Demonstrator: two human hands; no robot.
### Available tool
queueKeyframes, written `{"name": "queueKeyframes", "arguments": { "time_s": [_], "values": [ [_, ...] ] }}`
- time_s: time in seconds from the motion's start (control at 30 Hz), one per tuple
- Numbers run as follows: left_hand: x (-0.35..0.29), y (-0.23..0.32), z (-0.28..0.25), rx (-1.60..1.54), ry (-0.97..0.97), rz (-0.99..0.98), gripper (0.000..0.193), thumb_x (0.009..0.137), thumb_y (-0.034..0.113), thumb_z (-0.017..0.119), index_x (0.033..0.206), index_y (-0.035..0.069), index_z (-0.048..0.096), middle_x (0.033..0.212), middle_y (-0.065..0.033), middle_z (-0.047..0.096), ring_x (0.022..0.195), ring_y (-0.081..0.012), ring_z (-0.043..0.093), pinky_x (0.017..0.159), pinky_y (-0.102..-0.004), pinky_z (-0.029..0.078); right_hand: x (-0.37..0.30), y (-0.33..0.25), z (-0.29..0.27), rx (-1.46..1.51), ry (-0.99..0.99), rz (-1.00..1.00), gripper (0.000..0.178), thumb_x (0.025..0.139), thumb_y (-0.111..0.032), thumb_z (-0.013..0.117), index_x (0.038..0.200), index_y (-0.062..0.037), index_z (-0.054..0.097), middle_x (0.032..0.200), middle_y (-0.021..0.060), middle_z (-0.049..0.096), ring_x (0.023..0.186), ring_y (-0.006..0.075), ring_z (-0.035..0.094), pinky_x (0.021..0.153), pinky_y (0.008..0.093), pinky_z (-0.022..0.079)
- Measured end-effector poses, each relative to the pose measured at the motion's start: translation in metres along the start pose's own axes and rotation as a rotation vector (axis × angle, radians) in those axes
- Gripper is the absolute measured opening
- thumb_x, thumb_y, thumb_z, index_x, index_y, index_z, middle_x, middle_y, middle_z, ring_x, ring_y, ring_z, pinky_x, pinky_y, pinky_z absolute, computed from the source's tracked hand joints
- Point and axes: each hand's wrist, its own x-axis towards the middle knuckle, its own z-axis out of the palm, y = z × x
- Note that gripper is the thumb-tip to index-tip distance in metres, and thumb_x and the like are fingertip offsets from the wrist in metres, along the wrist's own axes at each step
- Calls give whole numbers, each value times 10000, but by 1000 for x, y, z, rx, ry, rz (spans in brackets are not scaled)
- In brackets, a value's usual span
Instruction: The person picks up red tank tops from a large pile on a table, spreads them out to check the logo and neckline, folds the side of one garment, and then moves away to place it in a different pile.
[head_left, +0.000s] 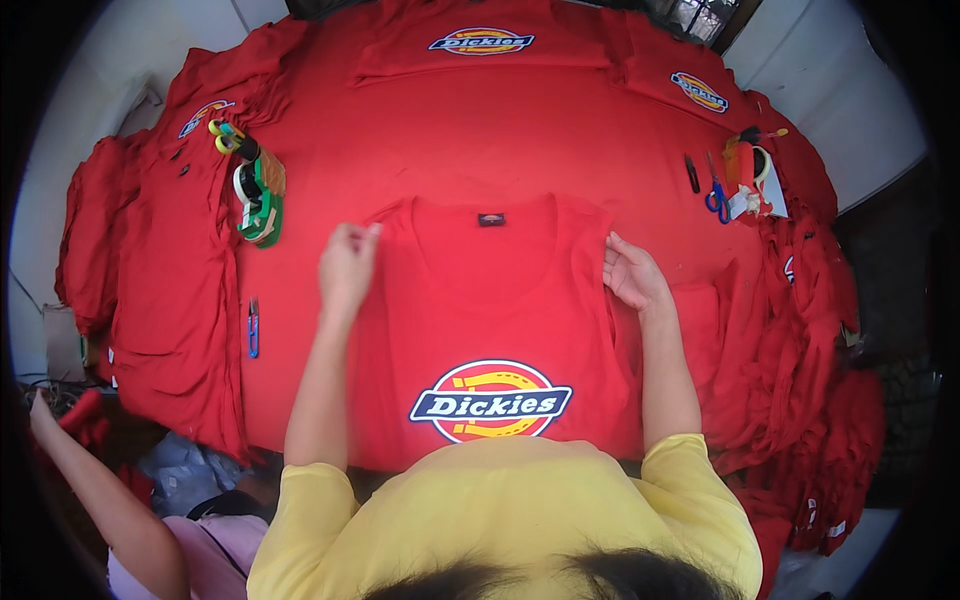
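Note:
A red tank top (490, 310) lies flat in front of me, its scooped neck facing away. A small dark label sits inside the neckline, and a large oval print (490, 400) in yellow, red, white and navy marks the chest. By its left shoulder edge is my left hand (348, 262), slightly blurred, with fingers curled together; whether cloth is pinched in them is hard to see. My right hand (635, 272) rests at the right armhole edge, palm partly up, fingers loosely apart and touching the fabric's border.
Thread snips (253, 328) and a green tape dispenser (262, 205) lie to the left. Blue-handled scissors (717, 200) and another tape dispenser (762, 170) are at the right. Stacks of red garments (180, 300) line the table's sides. Another person's arm (105, 490) shows at lower left.

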Motion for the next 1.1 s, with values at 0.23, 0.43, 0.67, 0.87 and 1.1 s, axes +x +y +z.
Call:
{"name": "queueKeyframes", "arguments": {
  "time_s": [0.23,0.43,0.67,0.87,1.1],
  "values": [
    [21,-39,-7,-776,-317,-161,337,899,319,591,979,-9,603,882,-95,666,802,-207,646,749,-383,518,30,-12,22,54,-106,-33,362,941,-233,520,1188,31,535,1161,146,604,1080,267,593,915,403,504],
    [28,-1,-2,-1403,-881,-614,415,948,343,486,1176,5,564,1164,-142,621,1067,-265,606,949,-414,484,42,-38,28,3,-48,59,330,933,-216,510,1141,37,553,1091,162,628,1016,271,620,887,398,519],
    [-11,45,-31,-1609,-1060,-407,400,969,292,455,1200,-23,544,1192,-153,607,1103,-253,590,980,-395,461,-24,-48,65,-238,-65,-128,209,884,-183,596,984,-5,639,976,78,661,893,174,631,759,308,515],
    [-157,92,-2,-1089,-571,3,366,975,302,490,1166,-8,535,1084,-52,576,1030,-128,525,927,-287,402,-110,62,121,-824,-105,-404,295,922,-252,532,1019,23,575,911,151,612,845,236,548,809,361,435],
    [-241,76,21,-922,-633,683,845,908,506,483,1407,-111,194,1459,-255,248,1368,-375,239,1107,-416,193,-169,126,126,-971,-241,-854,492,781,-28,474,1262,60,414,1037,271,545,911,452,521,799,466,420]
  ]
}}
